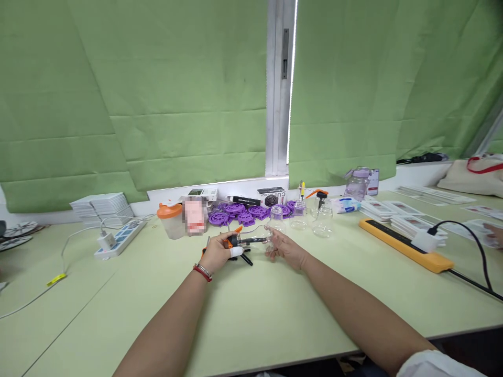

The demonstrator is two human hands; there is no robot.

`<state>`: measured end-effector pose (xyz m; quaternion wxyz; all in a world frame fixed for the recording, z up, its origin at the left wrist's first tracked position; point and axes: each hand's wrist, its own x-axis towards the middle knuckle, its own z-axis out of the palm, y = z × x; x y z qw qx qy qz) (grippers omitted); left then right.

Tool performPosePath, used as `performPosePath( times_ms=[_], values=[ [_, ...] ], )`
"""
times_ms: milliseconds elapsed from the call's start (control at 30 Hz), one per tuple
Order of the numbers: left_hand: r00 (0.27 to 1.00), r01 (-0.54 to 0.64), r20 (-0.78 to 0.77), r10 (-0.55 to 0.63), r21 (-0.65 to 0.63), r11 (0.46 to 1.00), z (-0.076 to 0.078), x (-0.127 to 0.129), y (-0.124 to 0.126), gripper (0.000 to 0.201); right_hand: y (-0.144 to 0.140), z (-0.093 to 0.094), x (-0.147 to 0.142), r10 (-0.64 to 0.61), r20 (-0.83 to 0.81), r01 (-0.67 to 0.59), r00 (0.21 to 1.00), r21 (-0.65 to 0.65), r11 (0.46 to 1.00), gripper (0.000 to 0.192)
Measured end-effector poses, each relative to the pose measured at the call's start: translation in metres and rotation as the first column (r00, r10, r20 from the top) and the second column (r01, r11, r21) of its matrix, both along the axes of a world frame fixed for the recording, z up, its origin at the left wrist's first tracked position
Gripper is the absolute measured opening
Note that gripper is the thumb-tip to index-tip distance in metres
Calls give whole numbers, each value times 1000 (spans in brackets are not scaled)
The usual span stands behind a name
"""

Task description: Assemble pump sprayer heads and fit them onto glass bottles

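Near the middle of the table, my left hand [217, 254] is closed round a black-and-orange tool [234, 241] whose exact kind I cannot make out. A white cover wraps one of its fingertips. From the tool, a dark rod [253, 241] points right toward a clear, glass-like piece [269, 234]. My right hand [286, 248] has its fingers curled on that clear piece. Whether rod and clear piece are joined is too small to tell. Dark sticks [246, 258] show under the left hand, along with orange parts partly hidden by it.
Purple openwork pieces [236, 209] and clear glass vessels [323, 222] stand behind my hands. An orange-lidded cup [170, 220] is to the left. Power strips lie left [121, 238] and right [404, 245], with trailing cords. Another person's hand [493, 234] appears at far right.
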<state>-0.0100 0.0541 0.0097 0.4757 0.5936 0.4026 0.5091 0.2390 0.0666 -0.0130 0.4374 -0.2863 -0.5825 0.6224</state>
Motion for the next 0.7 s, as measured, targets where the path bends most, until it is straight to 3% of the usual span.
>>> performPosePath(
  times_ms=[167, 467, 700],
  values=[
    [1000, 11, 23, -10, -25, 1000, 3, 1, -2, 66, -4, 9, 4, 51, -6, -50, 999, 105, 993, 78],
    [1000, 3, -10, -3, -6, 1000, 0, 2, 0, 64, 1, -2, -2, -35, 5, 36, 999, -22, 999, 68],
    [1000, 17, 20, -16, -24, 1000, 4, 1, -2, 64, -1, 3, 2, 14, -13, -13, 1000, 59, 998, 75]
  ],
)
